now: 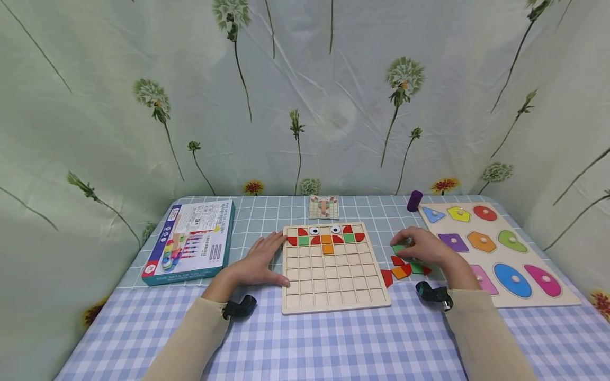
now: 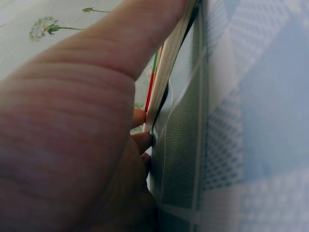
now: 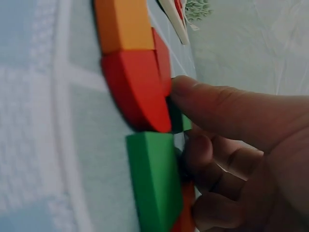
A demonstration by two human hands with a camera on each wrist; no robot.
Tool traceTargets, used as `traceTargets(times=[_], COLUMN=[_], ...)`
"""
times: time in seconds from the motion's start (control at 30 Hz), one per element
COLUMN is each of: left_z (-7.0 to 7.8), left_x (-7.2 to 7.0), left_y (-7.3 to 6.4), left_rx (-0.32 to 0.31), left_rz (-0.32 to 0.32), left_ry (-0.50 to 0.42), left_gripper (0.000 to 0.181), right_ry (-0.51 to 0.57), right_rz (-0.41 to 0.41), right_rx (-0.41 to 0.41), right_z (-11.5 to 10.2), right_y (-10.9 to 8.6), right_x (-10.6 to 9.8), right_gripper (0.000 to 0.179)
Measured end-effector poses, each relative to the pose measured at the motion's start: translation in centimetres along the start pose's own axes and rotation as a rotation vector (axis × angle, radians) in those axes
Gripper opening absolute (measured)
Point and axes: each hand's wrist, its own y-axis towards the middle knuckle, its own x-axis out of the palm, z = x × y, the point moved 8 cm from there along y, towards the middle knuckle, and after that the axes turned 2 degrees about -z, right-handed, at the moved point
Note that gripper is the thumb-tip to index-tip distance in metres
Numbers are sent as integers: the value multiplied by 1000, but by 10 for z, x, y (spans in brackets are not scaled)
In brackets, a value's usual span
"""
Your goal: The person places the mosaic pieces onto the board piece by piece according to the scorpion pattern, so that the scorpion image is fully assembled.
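A wooden grid board (image 1: 312, 293) lies flat with red, green and orange tiles and two eye tiles in its top rows. My left hand (image 1: 259, 262) rests along the board's left edge, fingers extended and thumb near the lower edge. In the left wrist view the fingertips (image 2: 142, 140) meet the board's side (image 2: 169, 58). Right of the board, my right hand (image 1: 424, 246) pinches a green tile (image 1: 397, 248) between thumb and fingers, low over the table. Beside it lie loose red tiles (image 1: 387, 278), an orange tile (image 1: 398, 272) and another green tile (image 1: 416, 268).
A small pattern card (image 1: 324, 207) lies behind the board. At the left is a boxed toy set (image 1: 190, 241). A knobbed shape puzzle (image 1: 517, 293) lies at the right, with a purple cylinder (image 1: 414, 201) near its far corner. Checked cloth (image 1: 333, 344) covers the front.
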Motion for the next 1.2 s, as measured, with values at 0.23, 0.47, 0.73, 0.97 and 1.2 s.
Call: traceTargets(times=[0.23, 0.47, 0.73, 0.97, 1.2], left_z=[1, 2, 2, 2, 3], left_x=[-1, 0, -1, -1, -1], left_y=[-1, -1, -1, 0, -1], left_rx=[8, 3, 8, -4, -2], left_rz=[-3, -7, -4, -5, -11], left_ry=[1, -2, 3, 12, 5], left_gripper=[121, 120, 120, 120, 120], right_ry=[-21, -91, -105, -57, 30], right_rz=[50, 89, 120, 125, 143], right_rx=[-16, -25, -56, -84, -61], right_z=[-5, -8, -12, -21, -31], right_y=[2, 5, 6, 5, 6], right_x=[0, 0, -3, -5, -1], right_gripper=[19, 10, 21, 30, 23])
